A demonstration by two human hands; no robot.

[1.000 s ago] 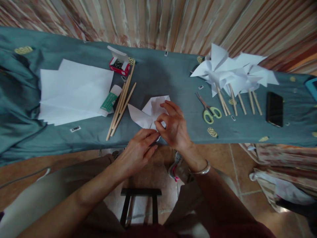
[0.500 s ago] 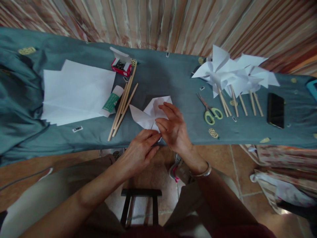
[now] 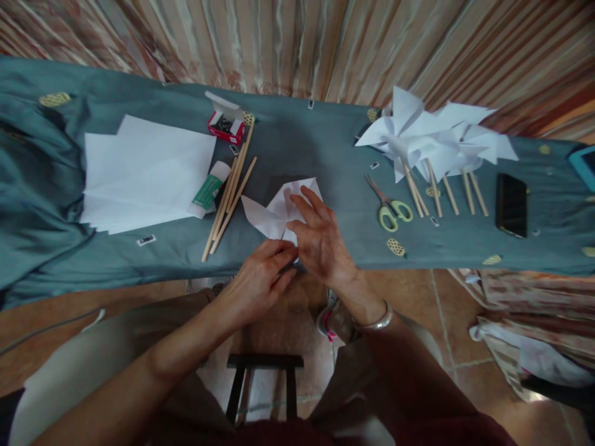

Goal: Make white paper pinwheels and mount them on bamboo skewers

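Observation:
A white paper pinwheel [image 3: 263, 218] with curved blades lies near the front edge of the cloth-covered table, partly under my fingers. My left hand [image 3: 260, 272] is closed at its near corner, thumb and fingers pressed together on the paper. My right hand [image 3: 320, 238] bends over the right side of the pinwheel. Some of its fingers spread above the blades, while others meet the paper beside my left fingertips. That contact point is mostly hidden by the hands. Left of the pinwheel lie several wooden sticks [image 3: 229, 201].
On the left are white paper sheets [image 3: 144, 173], a green-and-white glue stick [image 3: 209, 189] and an open red box [image 3: 227, 127] of small dark pieces. Scissors [image 3: 390, 210], finished pinwheels on sticks [image 3: 427, 139] and a black phone [image 3: 511, 204] lie right. A dark stool [image 3: 264, 360] stands below.
Both hands stay at the pinwheel. My right fingers have spread and lifted slightly from the blades. The whole view has shifted a little.

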